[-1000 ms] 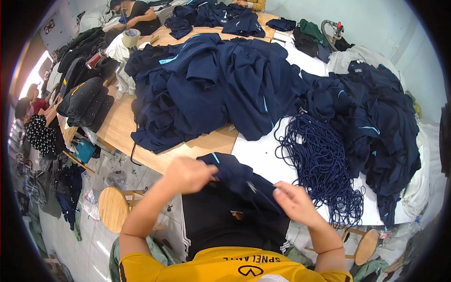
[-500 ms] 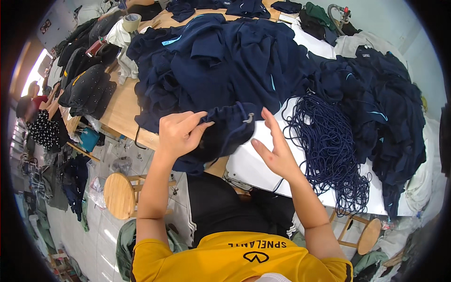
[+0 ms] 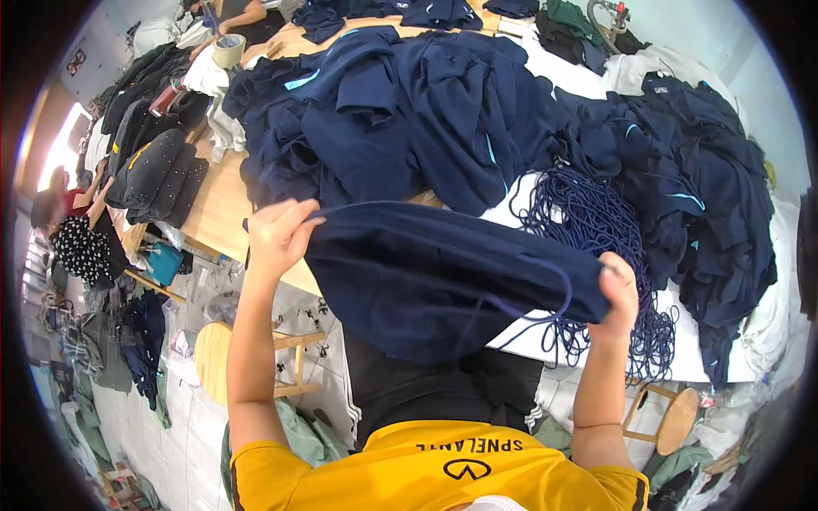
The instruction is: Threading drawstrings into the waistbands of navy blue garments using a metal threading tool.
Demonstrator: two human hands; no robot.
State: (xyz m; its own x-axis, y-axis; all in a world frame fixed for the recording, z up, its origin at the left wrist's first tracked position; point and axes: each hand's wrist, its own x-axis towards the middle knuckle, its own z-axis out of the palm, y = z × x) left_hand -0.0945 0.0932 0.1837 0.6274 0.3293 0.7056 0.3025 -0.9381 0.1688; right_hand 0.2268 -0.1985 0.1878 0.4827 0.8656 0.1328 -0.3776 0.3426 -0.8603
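Stretched between my hands is a navy garment (image 3: 426, 272) with a long gathered edge, possibly a waistband; its exact kind is unclear. My left hand (image 3: 279, 237) pinches the edge's left end. At the other end my right hand (image 3: 619, 294) is closed around the cloth, with a small pale tip, perhaps a cord end, showing at the fingers. A blue drawcord (image 3: 545, 317) loops loosely from the garment near my right hand, blurred. Beyond the garment lies a heap of navy garments (image 3: 460, 111). To the right is a tangled bundle of navy cords (image 3: 588, 213).
More navy garments (image 3: 690, 187) hang over the white table (image 3: 682, 336) at right. On the wooden table (image 3: 209, 213) at left sit dark folded pieces (image 3: 158, 179) and a tape roll (image 3: 228, 51). Wooden stools (image 3: 213, 358) stand below. Other people (image 3: 77, 230) are at the left and far left.
The bunched garment has been pulled out wide. My right hand, open and apart from it before, now grips its right end. My left hand has moved left, still holding the edge.
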